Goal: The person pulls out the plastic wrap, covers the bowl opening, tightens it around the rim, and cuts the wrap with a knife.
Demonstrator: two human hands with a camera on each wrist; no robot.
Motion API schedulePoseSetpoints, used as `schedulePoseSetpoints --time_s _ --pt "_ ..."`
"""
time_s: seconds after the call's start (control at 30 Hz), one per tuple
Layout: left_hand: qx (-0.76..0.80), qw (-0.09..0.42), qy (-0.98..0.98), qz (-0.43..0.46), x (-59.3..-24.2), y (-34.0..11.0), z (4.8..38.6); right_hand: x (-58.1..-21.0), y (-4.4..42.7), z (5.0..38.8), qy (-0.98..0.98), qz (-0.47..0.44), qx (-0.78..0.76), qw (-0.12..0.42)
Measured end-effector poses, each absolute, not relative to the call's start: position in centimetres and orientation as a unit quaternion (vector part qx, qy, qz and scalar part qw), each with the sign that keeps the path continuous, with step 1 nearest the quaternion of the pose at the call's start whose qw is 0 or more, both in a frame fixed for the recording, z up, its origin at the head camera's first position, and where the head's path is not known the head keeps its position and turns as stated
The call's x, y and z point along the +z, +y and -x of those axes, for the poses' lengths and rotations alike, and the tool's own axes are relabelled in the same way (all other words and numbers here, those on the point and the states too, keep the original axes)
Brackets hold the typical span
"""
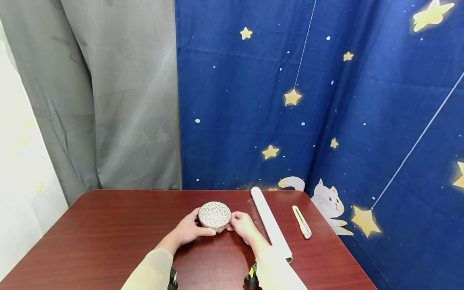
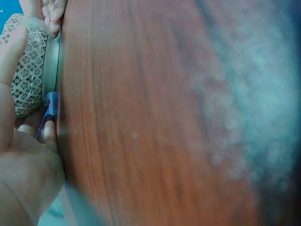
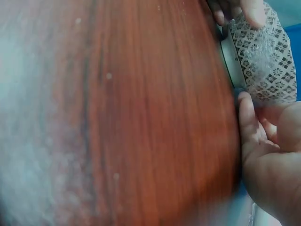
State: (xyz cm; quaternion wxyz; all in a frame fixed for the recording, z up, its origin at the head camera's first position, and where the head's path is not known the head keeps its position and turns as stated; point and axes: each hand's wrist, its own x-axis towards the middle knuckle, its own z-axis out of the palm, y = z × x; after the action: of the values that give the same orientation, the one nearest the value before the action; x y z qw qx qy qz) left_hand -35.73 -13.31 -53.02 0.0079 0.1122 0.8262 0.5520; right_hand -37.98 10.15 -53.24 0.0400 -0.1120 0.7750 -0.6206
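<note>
A round bowl (image 1: 214, 215) with a small dark-on-white pattern stands on the table, and clear crinkled cling film (image 3: 261, 61) covers its side. Curved round the bowl's left side, my left hand (image 1: 189, 228) holds it, the thumb along the near side. At the right edge, the fingers and thumb of my right hand (image 1: 244, 226) come together and seem to pinch the film low on the bowl. In the left wrist view, the patterned wall (image 2: 29, 77) and a plain pale band beneath it are visible. The fingertips behind the bowl are hidden.
A long white roll (image 1: 271, 223) of cling film lies to the right of my right hand, a loose clear sheet beside it. Farther right is a white utility knife (image 1: 301, 222). The reddish-brown table (image 1: 119, 233) ends at grey and blue curtains (image 1: 232, 92).
</note>
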Motion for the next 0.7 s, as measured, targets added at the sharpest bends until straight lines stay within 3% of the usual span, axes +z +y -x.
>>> schedulePoseSetpoints --time_s 0.17,0.43,0.7 --pt "0.559 0.013 0.822 -0.113 -53.0 -13.4 35.7 -53.2 10.3 37.9 0.792 0.131 -0.595 0.045" --pt "0.553 0.004 0.827 -0.105 -52.8 -13.5 35.5 -51.7 10.8 37.1 0.826 0.183 -0.521 0.112" --pt "0.563 0.014 0.819 -0.111 -52.9 -13.5 35.4 -52.1 10.7 37.1 0.835 0.179 -0.511 0.096"
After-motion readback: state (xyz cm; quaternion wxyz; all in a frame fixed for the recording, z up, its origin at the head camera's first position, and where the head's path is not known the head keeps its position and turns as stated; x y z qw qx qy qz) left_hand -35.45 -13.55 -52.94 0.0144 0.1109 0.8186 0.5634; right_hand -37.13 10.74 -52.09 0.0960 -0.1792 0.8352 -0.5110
